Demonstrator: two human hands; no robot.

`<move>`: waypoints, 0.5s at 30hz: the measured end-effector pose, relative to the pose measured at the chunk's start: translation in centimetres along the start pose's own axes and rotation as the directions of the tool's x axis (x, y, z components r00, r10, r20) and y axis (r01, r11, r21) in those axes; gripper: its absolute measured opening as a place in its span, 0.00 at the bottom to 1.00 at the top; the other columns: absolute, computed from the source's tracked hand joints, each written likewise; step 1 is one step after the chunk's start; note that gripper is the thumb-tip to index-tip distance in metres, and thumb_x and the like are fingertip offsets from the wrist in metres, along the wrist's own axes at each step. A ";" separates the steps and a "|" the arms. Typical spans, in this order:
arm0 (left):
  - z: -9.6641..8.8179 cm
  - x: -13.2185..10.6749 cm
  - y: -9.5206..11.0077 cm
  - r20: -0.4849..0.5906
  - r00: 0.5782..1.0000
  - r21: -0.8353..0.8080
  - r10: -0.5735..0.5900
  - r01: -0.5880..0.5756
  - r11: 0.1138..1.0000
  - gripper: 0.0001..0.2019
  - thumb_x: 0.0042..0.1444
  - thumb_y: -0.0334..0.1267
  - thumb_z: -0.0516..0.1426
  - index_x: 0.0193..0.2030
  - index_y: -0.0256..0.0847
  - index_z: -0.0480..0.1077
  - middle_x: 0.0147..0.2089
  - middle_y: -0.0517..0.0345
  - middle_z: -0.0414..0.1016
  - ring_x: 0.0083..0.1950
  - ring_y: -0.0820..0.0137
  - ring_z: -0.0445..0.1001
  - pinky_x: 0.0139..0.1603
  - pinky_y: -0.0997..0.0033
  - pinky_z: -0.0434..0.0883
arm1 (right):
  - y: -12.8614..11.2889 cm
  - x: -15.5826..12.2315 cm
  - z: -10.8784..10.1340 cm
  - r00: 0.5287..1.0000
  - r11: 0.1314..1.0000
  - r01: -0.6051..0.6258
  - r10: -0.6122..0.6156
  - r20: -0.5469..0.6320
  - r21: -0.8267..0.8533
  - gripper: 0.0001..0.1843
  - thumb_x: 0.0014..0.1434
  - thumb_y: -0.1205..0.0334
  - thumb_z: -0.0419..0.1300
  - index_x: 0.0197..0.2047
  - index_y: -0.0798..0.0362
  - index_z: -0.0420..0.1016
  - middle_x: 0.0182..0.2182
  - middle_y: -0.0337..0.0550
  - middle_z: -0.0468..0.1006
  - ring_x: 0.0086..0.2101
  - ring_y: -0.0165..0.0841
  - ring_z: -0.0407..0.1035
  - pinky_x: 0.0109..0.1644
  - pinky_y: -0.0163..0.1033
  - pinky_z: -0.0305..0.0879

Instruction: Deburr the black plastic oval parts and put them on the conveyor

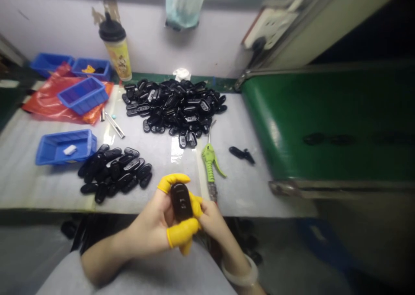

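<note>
Between my hands, over the front edge of the table, is a black key fob (181, 202) with small light marks on its face. My left hand (157, 217), in yellow finger cots, grips it at the top and bottom ends. From the right, my right hand (209, 217), also in yellow finger cots, closes its fingers on the fob's right edge; some of its fingertips are hidden. Ahead lies a large heap of black key fobs (171, 102). A smaller pile of fobs (113, 171) sits to the left. Just beyond my right hand is a green air blow gun (209, 158).
A blue bin (65, 147) holds a small white piece; another blue bin (83, 95) rests on a red plastic bag (39, 98). A cutter knife (115, 125) and a tumbler (117, 50) stand or lie behind. Green conveyor belt (324, 100) on the right carries dark parts.
</note>
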State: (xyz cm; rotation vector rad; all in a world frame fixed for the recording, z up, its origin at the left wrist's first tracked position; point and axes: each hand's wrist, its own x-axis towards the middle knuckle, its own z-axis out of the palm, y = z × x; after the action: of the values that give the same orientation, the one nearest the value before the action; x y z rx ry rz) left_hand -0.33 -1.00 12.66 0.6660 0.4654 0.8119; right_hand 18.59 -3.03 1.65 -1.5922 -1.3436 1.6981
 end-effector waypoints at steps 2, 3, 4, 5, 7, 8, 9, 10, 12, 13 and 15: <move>-0.6 0.3 -0.3 -0.025 0.999 -0.020 -0.022 0.022 1.000 0.27 0.60 0.31 0.60 0.58 0.56 0.51 0.43 0.62 0.68 0.23 0.83 0.73 0.22 0.85 0.70 | -0.1 0.1 0.0 1.000 0.999 -0.029 0.029 0.011 0.026 0.24 0.58 0.38 0.56 0.29 0.53 0.69 0.19 0.35 0.67 0.17 0.27 0.59 0.20 0.34 0.54; -0.8 0.4 -0.4 -0.038 0.999 -0.021 -0.019 0.018 1.000 0.27 0.59 0.31 0.60 0.58 0.55 0.51 0.43 0.62 0.68 0.23 0.82 0.73 0.22 0.85 0.71 | -0.2 0.1 0.0 0.999 0.999 -0.042 0.041 0.015 0.034 0.25 0.57 0.37 0.56 0.30 0.53 0.69 0.19 0.35 0.67 0.17 0.27 0.59 0.20 0.34 0.54; -0.9 0.5 -0.4 -0.052 0.999 -0.021 -0.008 0.007 1.000 0.27 0.59 0.31 0.61 0.57 0.54 0.51 0.43 0.62 0.69 0.23 0.82 0.73 0.22 0.85 0.71 | -0.2 0.1 0.0 0.999 0.998 -0.051 0.050 0.018 0.037 0.26 0.57 0.36 0.56 0.30 0.53 0.70 0.19 0.36 0.67 0.17 0.27 0.59 0.20 0.34 0.54; -0.9 0.5 -0.4 -0.063 0.998 -0.021 0.005 -0.007 1.000 0.26 0.59 0.31 0.61 0.57 0.53 0.52 0.42 0.62 0.69 0.23 0.82 0.73 0.21 0.86 0.70 | -0.3 0.1 0.0 0.998 0.997 -0.059 0.058 0.020 0.040 0.27 0.56 0.35 0.56 0.30 0.54 0.70 0.19 0.36 0.68 0.17 0.28 0.60 0.20 0.34 0.54; -0.9 0.4 -0.3 -0.085 0.996 -0.022 0.019 -0.021 1.000 0.26 0.59 0.31 0.61 0.57 0.52 0.52 0.42 0.62 0.69 0.23 0.82 0.73 0.19 0.87 0.68 | -0.5 0.1 -0.1 0.997 0.996 -0.072 0.071 0.022 0.047 0.28 0.55 0.34 0.56 0.30 0.53 0.69 0.19 0.37 0.68 0.18 0.29 0.61 0.20 0.34 0.55; -0.9 0.4 -0.3 -0.093 0.996 -0.025 0.012 -0.015 1.000 0.26 0.59 0.31 0.61 0.57 0.52 0.52 0.42 0.62 0.69 0.22 0.82 0.73 0.18 0.88 0.67 | -0.5 0.1 -0.1 0.997 0.995 -0.079 0.078 0.022 0.053 0.28 0.55 0.33 0.57 0.29 0.53 0.69 0.19 0.37 0.68 0.18 0.29 0.61 0.19 0.33 0.55; -0.8 0.3 -0.2 -0.096 0.995 -0.031 -0.001 -0.002 1.000 0.26 0.59 0.31 0.61 0.57 0.52 0.52 0.42 0.62 0.69 0.22 0.82 0.73 0.17 0.89 0.66 | -0.6 0.1 -0.1 0.996 0.994 -0.086 0.085 0.021 0.060 0.28 0.54 0.33 0.57 0.29 0.52 0.68 0.19 0.37 0.68 0.18 0.29 0.62 0.19 0.33 0.54; -0.8 0.3 -0.2 -0.099 0.995 -0.037 -0.017 0.013 0.999 0.26 0.59 0.32 0.61 0.57 0.52 0.51 0.42 0.62 0.69 0.21 0.82 0.73 0.16 0.89 0.66 | -0.6 0.1 -0.1 0.996 0.994 -0.092 0.091 0.018 0.067 0.28 0.54 0.33 0.57 0.29 0.52 0.68 0.18 0.37 0.68 0.18 0.29 0.61 0.19 0.33 0.54; -0.8 0.2 -0.1 -0.101 0.994 -0.048 -0.031 0.026 0.998 0.27 0.58 0.32 0.62 0.57 0.52 0.51 0.42 0.63 0.69 0.21 0.82 0.73 0.15 0.90 0.64 | -0.6 0.2 -0.1 0.995 0.992 -0.100 0.099 0.015 0.076 0.27 0.54 0.33 0.58 0.29 0.52 0.67 0.18 0.37 0.67 0.18 0.28 0.61 0.18 0.33 0.53; -0.9 0.1 0.0 -0.102 0.994 -0.052 -0.035 0.030 0.998 0.27 0.58 0.33 0.62 0.57 0.52 0.50 0.42 0.63 0.69 0.21 0.82 0.73 0.14 0.91 0.63 | -0.6 0.2 -0.1 0.995 0.992 -0.102 0.101 0.016 0.078 0.27 0.54 0.33 0.58 0.28 0.52 0.67 0.18 0.36 0.67 0.17 0.28 0.60 0.18 0.32 0.53; -1.0 0.1 0.1 -0.101 0.994 -0.056 -0.045 0.040 0.998 0.28 0.58 0.33 0.62 0.57 0.52 0.49 0.42 0.63 0.69 0.20 0.82 0.74 0.14 0.91 0.63 | -0.5 0.2 -0.1 0.995 0.992 -0.102 0.101 0.020 0.079 0.27 0.53 0.33 0.58 0.28 0.52 0.67 0.18 0.36 0.67 0.18 0.28 0.61 0.18 0.32 0.53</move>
State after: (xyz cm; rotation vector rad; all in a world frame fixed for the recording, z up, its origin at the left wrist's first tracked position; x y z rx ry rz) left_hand -0.89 -0.50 12.02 0.5649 0.5471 0.8180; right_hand 18.49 -2.57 2.02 -1.6299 -1.2050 1.8039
